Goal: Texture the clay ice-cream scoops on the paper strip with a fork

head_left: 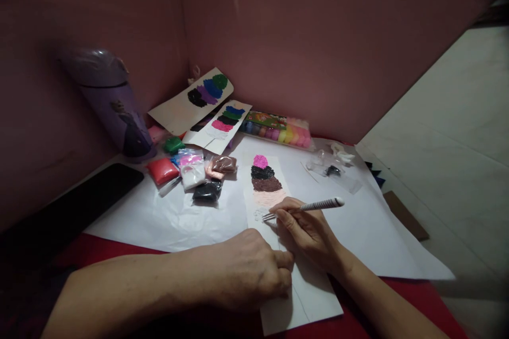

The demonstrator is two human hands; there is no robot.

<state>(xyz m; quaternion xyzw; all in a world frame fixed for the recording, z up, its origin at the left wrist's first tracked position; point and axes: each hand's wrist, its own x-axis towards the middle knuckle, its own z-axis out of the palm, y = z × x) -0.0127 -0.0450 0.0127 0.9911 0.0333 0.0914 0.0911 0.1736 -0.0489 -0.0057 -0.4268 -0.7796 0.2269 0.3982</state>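
My right hand (304, 230) pinches a white patterned pen-like tool (314, 205), its metal tip touching a whitish patch on a long paper strip (314, 296). On the strip sit stacked scallop shapes of foam clay (265, 179): pink on top, then black, brown and pale peach. My left hand (254, 267) is curled into a loose fist, resting on the strip's lower part and pressing it down. I cannot see anything inside its fingers.
Small bags of coloured clay (193, 172) lie at the left. Two finished strips (207, 100) lean on the pink wall beside a clay box (276, 128). A purple bottle (113, 108), a dark phone (85, 193) and empty wrappers (334, 169) sit around the white sheet (167, 217).
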